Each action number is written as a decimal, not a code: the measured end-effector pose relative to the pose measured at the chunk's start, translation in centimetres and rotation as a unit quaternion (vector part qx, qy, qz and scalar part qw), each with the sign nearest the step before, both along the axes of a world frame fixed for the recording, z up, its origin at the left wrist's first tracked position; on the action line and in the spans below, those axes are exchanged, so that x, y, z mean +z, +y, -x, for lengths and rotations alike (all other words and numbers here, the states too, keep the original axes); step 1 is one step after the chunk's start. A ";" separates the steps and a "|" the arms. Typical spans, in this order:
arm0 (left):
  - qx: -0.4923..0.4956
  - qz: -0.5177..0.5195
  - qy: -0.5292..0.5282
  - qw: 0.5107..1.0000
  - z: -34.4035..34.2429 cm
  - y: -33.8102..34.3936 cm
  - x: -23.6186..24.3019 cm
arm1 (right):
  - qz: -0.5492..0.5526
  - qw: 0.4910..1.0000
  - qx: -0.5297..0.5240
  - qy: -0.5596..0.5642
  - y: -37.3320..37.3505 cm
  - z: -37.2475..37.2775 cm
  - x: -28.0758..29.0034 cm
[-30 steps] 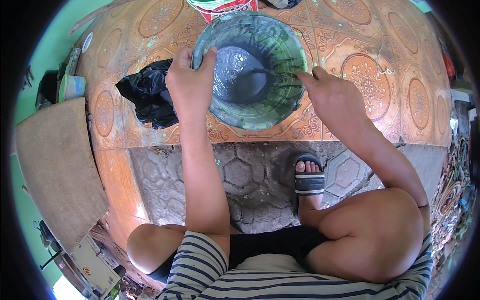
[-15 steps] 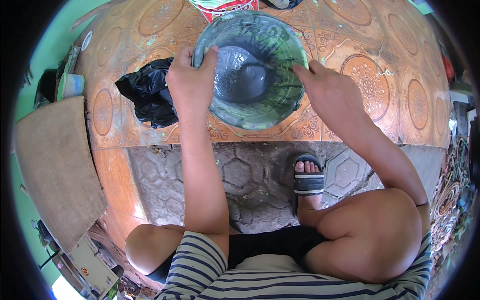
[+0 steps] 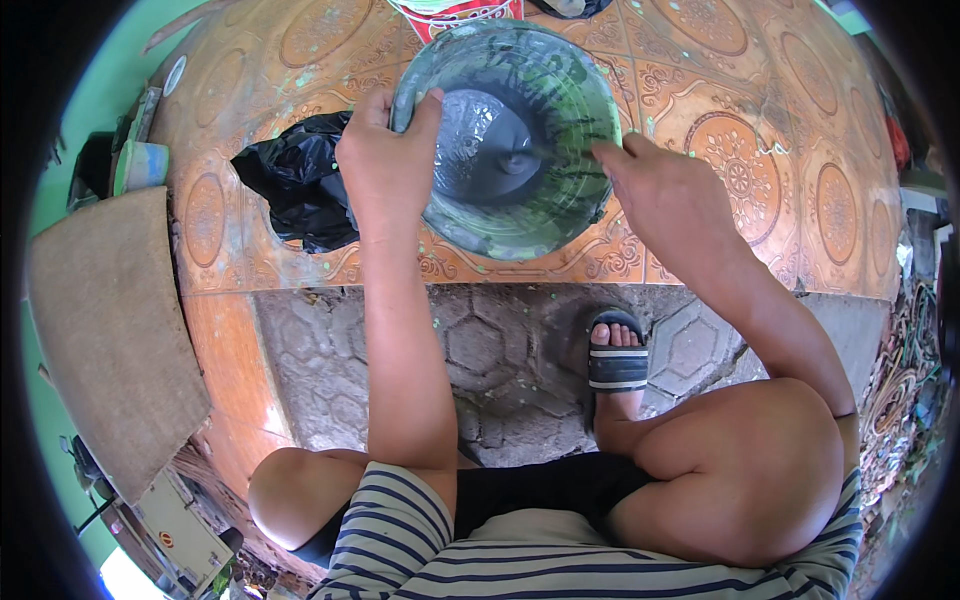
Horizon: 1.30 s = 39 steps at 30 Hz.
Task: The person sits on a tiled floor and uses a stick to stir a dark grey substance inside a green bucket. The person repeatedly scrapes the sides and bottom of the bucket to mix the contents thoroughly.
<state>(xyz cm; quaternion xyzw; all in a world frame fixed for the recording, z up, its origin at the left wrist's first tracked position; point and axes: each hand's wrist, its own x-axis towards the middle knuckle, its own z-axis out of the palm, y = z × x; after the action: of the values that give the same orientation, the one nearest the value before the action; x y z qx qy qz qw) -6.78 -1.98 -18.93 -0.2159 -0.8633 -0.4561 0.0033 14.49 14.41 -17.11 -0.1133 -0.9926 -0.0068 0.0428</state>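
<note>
A green bucket (image 3: pixel 520 240), its inner wall smeared with grey, stands tilted toward me on the tiled ledge. Wet grey slurry (image 3: pixel 475 135) lies in its bottom, with a small swirl at the right. My left hand (image 3: pixel 388 155) grips the bucket's left rim, thumb inside and fingers outside. At the right rim, my right hand (image 3: pixel 665 190) is closed on what looks like a thin dark stick (image 3: pixel 570 152) reaching into the slurry; most of it blends with the smeared wall. A crumpled black plastic bag (image 3: pixel 300 185) lies left of the bucket.
A red and white sack (image 3: pixel 455 14) stands behind the bucket, and a dark bag (image 3: pixel 570 8) lies beside it. Below the orange tiled ledge (image 3: pixel 735 165) is grey paving (image 3: pixel 490 350), where my sandalled foot (image 3: pixel 617 355) rests. A brown mat (image 3: pixel 120 330) lies at the left.
The bucket and both hands have shifted slightly right. The swirl in the slurry has moved a little right and nearer me. My left hand keeps its grip on the rim.
</note>
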 end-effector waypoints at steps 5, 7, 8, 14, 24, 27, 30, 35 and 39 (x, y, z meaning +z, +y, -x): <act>0.011 0.018 -0.013 1.000 -0.1 0.2 0.2 | 0.004 0.999 -0.018 -0.048 0.6 0.0 0.0; 0.003 0.016 -0.011 1.000 0.2 0.0 0.1 | 0.036 0.997 -0.007 -0.065 -0.1 -0.3 0.4; 0.000 0.015 -0.011 1.000 0.1 -0.1 0.1 | 0.026 0.999 -0.011 -0.046 0.0 -0.1 0.3; 0.008 0.026 -0.001 1.000 -0.2 0.1 0.4 | 0.022 0.998 -0.017 -0.051 0.6 0.1 0.1; 0.005 0.006 -0.020 1.000 0.1 -0.1 0.3 | 0.051 0.998 -0.001 -0.034 -0.1 -0.2 0.3; 0.005 -0.009 -0.019 1.000 0.2 -0.3 0.0 | 0.100 0.995 0.009 -0.018 -0.6 0.0 0.8; 0.004 -0.020 -0.018 1.000 0.2 -0.1 -0.1 | 0.132 0.990 0.015 -0.040 -1.4 -0.2 1.2; -0.001 -0.015 -0.009 1.000 0.2 -0.1 0.0 | 0.041 0.999 0.006 -0.022 0.4 -0.3 -0.4; 0.004 -0.020 -0.024 0.999 0.2 -0.3 0.1 | 0.049 0.998 0.003 -0.036 -0.2 -0.4 0.4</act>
<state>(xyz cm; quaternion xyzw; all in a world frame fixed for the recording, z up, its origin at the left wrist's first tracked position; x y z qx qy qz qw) -7.01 -2.25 -18.84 -0.2015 -0.8545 -0.4787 -0.0114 14.86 14.24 -16.70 -0.1115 -0.9930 0.0377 0.0018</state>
